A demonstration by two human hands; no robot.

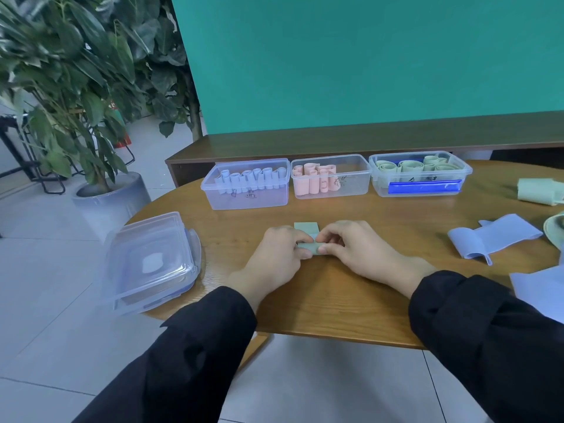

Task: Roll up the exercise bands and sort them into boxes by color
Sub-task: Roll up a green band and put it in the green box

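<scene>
Both hands meet at the table's (335, 288) middle, near the front edge, working a green band (306, 228). Left hand (276, 257) and right hand (351, 247) each have fingers curled around the rolled part of the band, thumbs pinching it from the near side. A flat tail of the band sticks out away from the person, lying on the wood just past the fingertips. Roll lies on the table, not lifted.

Three clear boxes sit in a row at the far side. Left box (245, 184) holds blue rolls standing upright. Middle box (331, 178) holds pink rolls, bunched at its left end. Right box (419, 174) holds green rolls plus a blue strip along its front wall; cannot tell what the strip is.

Stack of clear lids (149, 261) lies at the table's left edge, overhanging a little.

At right, well apart from the hands: a loose blue band (494, 238) lying flat and partly folded, a folded green band (538, 190) farther back near the edge, another blue piece (540, 288) by the right sleeve, and a greenish coil (555, 230) cut off by the frame.

Black sleeves cover both forearms. Potted plant (76, 87) stands on the floor at left; teal panel (366, 56) behind the table.
</scene>
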